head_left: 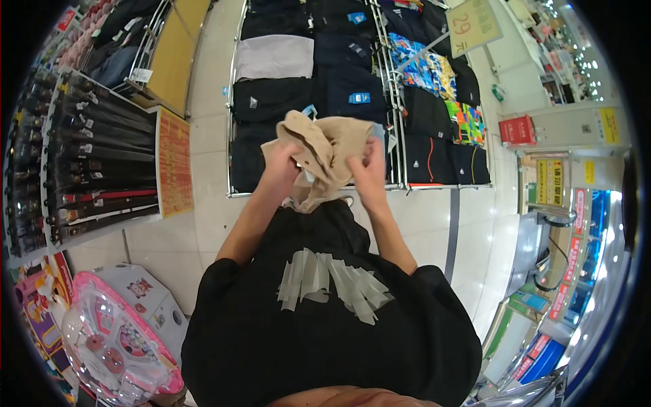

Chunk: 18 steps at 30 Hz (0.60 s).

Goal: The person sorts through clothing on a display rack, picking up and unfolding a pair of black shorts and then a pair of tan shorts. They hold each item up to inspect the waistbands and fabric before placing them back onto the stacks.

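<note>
Over a metal display rack (400, 142) of folded clothes, the person holds up a beige garment (325, 152) with both hands. It hangs bunched and creased at chest height, above the near edge of the rack, with its lower end trailing down toward the person's black T-shirt (325, 319). The left hand (283, 169) is clenched around the left side of the cloth, fingers buried in the folds. The right hand (369, 169) grips the right edge, thumb on the near side and fingers curled behind the fabric. The hands are near each other, with the crumpled middle of the garment between them.

Below and beyond the garment, the rack holds flat stacks of mostly dark clothes, one pale grey piece (274, 57) at its upper left, and bright patterned shorts (427, 68) in the section to the right. A price sign (472, 26) reading 29 stands on a pole above that section. To the person's left, a slanted board carries rows of belts (102, 156), and beside it stands an orange notice (175, 163). Near the lower left corner sits a pink toy set (115, 339) in clear plastic packaging. Pale tiled floor (203, 224) runs between the displays.
</note>
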Motion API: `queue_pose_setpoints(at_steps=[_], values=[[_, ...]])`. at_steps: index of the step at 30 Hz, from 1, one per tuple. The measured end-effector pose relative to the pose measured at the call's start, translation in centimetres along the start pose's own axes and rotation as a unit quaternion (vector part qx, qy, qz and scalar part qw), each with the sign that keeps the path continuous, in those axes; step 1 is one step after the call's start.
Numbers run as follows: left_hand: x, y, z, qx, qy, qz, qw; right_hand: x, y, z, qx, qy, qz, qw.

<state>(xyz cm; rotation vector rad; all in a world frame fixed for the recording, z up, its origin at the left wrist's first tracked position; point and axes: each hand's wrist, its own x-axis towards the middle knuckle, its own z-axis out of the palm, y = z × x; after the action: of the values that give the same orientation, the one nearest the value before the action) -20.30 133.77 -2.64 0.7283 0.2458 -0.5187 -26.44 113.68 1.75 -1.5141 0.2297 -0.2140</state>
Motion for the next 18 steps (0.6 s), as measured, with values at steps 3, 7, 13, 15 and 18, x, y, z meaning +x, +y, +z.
queue_pose_setpoints(at_steps=[3,7,13,15,18], values=[[0.6,4.7,1.6,-0.055,-0.010,0.120,0.991,1.3,-6.1,-0.5,-0.014,0.049,-0.079,0.996],[-5.8,8.7,5.6,0.031,-0.017,0.277,0.960,0.3,-10.8,0.3,0.040,0.132,-0.255,0.957],[-11.4,5.4,6.5,0.212,0.080,0.371,0.900,-3.4,-11.6,-0.2,0.135,0.177,-0.256,0.941],[-11.6,3.3,5.0,0.382,0.109,0.404,0.824,-4.9,-9.6,-1.2,0.122,0.182,-0.222,0.950],[-11.4,0.6,2.3,0.618,0.164,0.442,0.629,-6.2,-6.1,-1.7,0.105,0.171,-0.155,0.967]])
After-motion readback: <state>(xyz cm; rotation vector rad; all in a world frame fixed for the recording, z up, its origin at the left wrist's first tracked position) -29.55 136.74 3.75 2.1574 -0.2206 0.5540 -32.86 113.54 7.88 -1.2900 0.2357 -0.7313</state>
